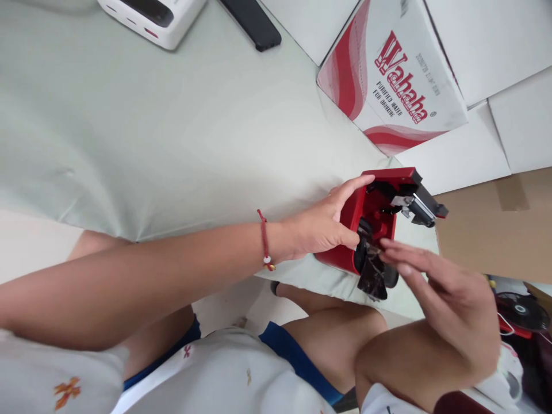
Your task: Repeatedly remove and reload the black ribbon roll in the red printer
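A red box-shaped device [338, 259] rests near the table's edge, its open side facing right. Black parts show inside, and a black and silver hinged piece [425, 208] juts from its upper right corner. My left hand [328, 224] grips the red body, thumb and fingers spread around it. At the lower opening hangs a crumpled, shiny dark sheet [373, 276] beside a black rounded part [391, 276]. My right hand [444, 287] has its fingers stretched out, tips close to the sheet; whether they touch it I cannot tell.
The table has a pale green cover [172, 144]. At the back stand a white and red Wahaha carton [397, 75], a black phone-like slab [254, 23] and a white device [172, 29]. Brown cardboard [487, 230] is to the right, with a black disc [524, 310] below it.
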The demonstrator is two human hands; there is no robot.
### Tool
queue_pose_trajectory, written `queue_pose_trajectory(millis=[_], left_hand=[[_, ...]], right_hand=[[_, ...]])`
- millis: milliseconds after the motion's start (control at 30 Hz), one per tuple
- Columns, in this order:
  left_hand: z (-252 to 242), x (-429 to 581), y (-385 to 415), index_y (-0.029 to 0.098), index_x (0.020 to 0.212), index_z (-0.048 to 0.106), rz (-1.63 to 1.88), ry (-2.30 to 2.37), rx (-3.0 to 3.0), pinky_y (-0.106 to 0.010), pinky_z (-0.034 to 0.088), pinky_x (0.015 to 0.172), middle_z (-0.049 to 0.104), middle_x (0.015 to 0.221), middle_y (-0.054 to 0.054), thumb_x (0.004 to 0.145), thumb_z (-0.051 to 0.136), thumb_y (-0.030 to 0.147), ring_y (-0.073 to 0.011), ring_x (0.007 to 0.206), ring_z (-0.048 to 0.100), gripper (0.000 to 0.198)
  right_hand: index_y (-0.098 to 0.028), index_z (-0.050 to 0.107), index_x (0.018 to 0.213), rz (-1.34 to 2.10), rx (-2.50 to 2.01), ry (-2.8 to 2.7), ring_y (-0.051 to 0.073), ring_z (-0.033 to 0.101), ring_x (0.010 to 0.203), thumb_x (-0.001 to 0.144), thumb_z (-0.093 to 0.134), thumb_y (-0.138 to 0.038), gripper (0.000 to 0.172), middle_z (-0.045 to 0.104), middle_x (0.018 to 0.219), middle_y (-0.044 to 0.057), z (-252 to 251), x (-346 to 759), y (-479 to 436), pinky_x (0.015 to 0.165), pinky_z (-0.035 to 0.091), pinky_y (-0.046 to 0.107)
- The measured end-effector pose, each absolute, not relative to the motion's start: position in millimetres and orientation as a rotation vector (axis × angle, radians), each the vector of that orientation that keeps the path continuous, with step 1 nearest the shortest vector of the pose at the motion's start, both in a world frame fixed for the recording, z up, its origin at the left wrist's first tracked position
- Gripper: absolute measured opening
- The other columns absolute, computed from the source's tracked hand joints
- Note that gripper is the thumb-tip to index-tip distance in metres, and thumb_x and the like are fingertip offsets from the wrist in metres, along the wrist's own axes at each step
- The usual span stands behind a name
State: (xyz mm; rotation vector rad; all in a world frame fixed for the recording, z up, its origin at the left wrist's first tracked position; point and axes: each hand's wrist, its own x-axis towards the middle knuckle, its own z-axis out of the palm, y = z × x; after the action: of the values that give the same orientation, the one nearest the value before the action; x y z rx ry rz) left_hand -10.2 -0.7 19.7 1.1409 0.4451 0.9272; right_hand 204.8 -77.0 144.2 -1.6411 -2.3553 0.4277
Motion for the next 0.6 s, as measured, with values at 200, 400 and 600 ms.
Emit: queue_pose_trajectory(millis=[200,400,600], left_hand=[[13.6,-7.4,-3.4,0.029,0.152,0.049,1.029,0.556,1.264,-0.059,0.043,0.132,0.050,0.165,-0.013,0.078,0.068,0.014,-0.0317,0.158,0.048,0.078],[17.5,-8.3,-3.2,0.022,0.131,0.061,1.016,0.619,1.329,-0.056,0.034,0.138,0.050,0.159,-0.018,0.076,0.071,0.014,-0.0314,0.160,0.045,0.057],[23.0,-11.5,-2.8,0.021,0.129,0.060,0.954,0.627,1.303,-0.054,0.033,0.137,0.045,0.163,-0.017,0.076,0.069,0.013,-0.0303,0.159,0.044,0.054]], right_hand=[[-0.028,0.082,0.127,0.417,-2.034,-2.192,0.027,0.081,0.102,0.100,0.069,-0.042,0.033,0.084,0.120,0.004,107.3,207.0,-28.5,0.098,0.063,0.043],[-0.036,0.079,0.135,0.404,-2.257,-2.372,0.031,0.080,0.101,0.093,0.068,-0.038,0.043,0.085,0.118,0.002,109.9,200.7,-8.7,0.088,0.058,0.044],[-0.027,0.084,0.117,0.572,-1.978,-2.019,0.015,0.063,0.059,0.084,0.086,-0.045,0.037,0.073,0.073,0.000,139.4,228.9,-45.5,0.054,0.047,0.027]])
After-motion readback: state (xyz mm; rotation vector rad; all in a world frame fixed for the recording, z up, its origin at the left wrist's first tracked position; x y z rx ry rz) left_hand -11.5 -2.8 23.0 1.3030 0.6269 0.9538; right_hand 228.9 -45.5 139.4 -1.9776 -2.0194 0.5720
